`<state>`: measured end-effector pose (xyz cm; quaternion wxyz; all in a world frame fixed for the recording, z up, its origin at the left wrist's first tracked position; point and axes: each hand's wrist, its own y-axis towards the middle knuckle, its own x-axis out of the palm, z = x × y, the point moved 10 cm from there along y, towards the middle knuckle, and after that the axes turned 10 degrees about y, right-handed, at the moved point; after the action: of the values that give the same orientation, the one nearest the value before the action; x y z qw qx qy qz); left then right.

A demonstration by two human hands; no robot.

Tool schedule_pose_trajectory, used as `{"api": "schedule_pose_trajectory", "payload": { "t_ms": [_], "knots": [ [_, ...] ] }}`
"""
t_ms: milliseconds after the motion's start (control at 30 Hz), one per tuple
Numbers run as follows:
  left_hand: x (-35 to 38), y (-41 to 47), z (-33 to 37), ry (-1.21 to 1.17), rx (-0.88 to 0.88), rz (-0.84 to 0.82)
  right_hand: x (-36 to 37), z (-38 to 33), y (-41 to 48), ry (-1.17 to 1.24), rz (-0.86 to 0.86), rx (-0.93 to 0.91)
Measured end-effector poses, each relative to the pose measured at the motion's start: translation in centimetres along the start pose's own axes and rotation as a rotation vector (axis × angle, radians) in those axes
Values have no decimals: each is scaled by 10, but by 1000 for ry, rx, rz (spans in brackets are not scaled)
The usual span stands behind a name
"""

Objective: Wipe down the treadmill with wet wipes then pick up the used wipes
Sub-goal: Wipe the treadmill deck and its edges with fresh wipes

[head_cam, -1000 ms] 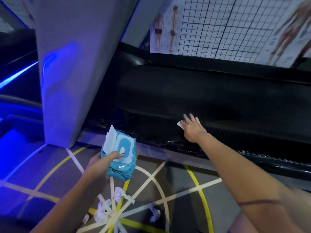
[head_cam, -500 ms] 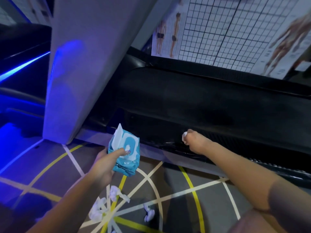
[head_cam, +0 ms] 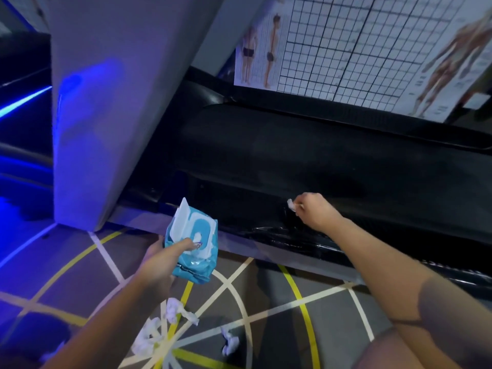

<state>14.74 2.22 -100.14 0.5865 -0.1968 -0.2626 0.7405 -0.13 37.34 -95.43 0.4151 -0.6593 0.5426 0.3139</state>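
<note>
Floor (head_cam: 266, 302): three crumpled used wipes (head_cam: 174, 312) at 6 o'clock of left grip (head_cam: 159, 265), not yet collected. Left grip holds the wipes pack (head_cam: 193, 246), lid flipped open. Right grip (head_cam: 315, 210) went from flat, fingers spread, to curled round the balled wet wipe (head_cam: 292, 205). The wipe pokes out at its 9 o'clock, by the treadmill (head_cam: 346, 166) side cover. I'd guess this wipe is spent, so drop or swap it next.
</note>
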Motion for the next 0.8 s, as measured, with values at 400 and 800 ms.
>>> {"api": "schedule_pose_trajectory", "payload": {
  "t_ms": [400,800],
  "knots": [
    [-5,-2,5,5,23,-2,50,-8,36,-138,-40,-25],
    [18,-13,2,4,14,-63,46,3,-6,15,31,-106]
  ]
}}
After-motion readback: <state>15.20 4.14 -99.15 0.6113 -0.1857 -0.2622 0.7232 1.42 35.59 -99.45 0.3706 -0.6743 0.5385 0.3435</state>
